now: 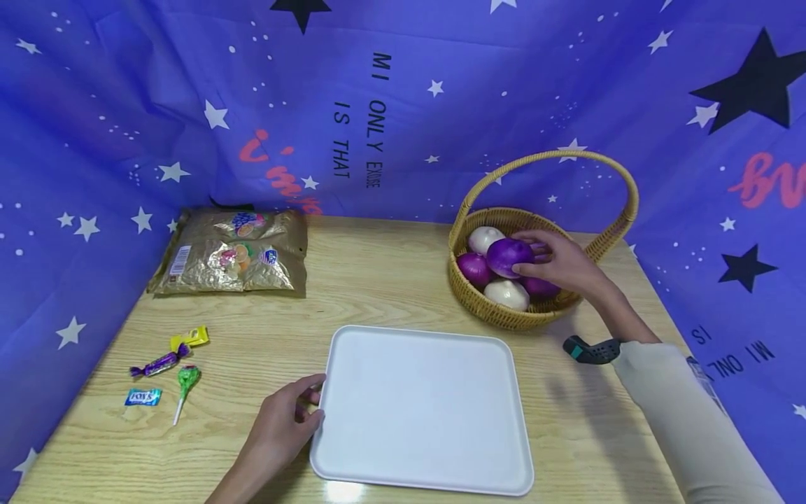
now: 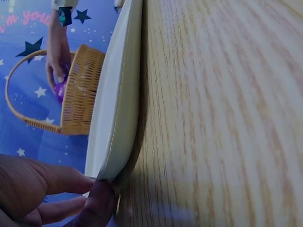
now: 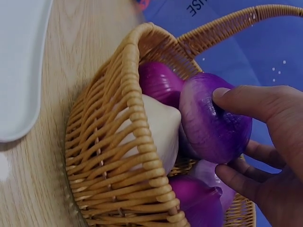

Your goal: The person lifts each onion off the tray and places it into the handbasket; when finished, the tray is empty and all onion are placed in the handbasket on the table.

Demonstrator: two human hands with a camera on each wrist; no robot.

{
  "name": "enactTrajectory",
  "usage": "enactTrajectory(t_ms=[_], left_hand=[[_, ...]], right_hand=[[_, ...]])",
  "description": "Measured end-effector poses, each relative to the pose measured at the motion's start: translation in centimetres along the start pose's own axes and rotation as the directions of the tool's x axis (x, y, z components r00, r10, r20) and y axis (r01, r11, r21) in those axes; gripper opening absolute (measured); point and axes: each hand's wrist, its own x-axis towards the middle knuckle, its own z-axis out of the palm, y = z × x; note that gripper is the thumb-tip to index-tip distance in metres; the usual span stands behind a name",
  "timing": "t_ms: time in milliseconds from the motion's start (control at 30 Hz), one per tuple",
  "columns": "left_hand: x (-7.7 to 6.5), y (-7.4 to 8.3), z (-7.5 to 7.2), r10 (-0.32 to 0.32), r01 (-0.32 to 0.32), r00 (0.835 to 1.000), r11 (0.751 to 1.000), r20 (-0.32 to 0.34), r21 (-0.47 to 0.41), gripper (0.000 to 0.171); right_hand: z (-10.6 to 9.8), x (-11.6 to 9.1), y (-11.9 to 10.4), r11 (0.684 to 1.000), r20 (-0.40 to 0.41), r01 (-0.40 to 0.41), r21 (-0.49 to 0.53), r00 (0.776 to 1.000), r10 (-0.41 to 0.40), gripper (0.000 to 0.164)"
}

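A purple onion [image 1: 508, 257] is held between the thumb and fingers of my right hand [image 1: 557, 262], at the top of the wicker basket [image 1: 504, 318]. In the right wrist view the thumb lies on the near side of this onion [image 3: 208, 127] and the fingers curl under it. White onions [image 1: 507, 295] and other purple onions [image 1: 474, 270] sit in the basket around it. My left hand [image 1: 283, 416] pinches the left edge of a white rectangular tray [image 1: 422, 413]. Up close in the left wrist view, its thumb and finger meet at the rim of the tray [image 2: 125, 109].
A gold candy bag [image 1: 233, 259] lies at the back left. Nearer on the left are a yellow-wrapped candy [image 1: 189, 338], a purple-wrapped candy [image 1: 160, 362], a blue-wrapped candy [image 1: 143, 397] and a green lollipop [image 1: 187, 381]. The basket's tall handle [image 1: 548, 157] arches over it. A blue star-printed cloth [image 1: 403, 140] stands behind the table.
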Motion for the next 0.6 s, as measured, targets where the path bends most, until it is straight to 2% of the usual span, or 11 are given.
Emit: enactTrajectory(t_ms=[267, 600], left_hand=[[0.09, 0.02, 0.07, -0.005, 0.005, 1.0, 1.0, -0.008, 0.009, 0.045], [-0.03, -0.13, -0.12, 0.003, -0.002, 1.0, 0.999, 0.019, -0.039, 0.046]], right_hand=[[0.09, 0.17, 0.44, 0.999, 0.001, 0.005, -0.035, 1.0, -0.005, 0.059], [0.04, 0.46, 0.63, 1.0, 0.012, 0.011, -0.024, 1.0, -0.011, 0.058]])
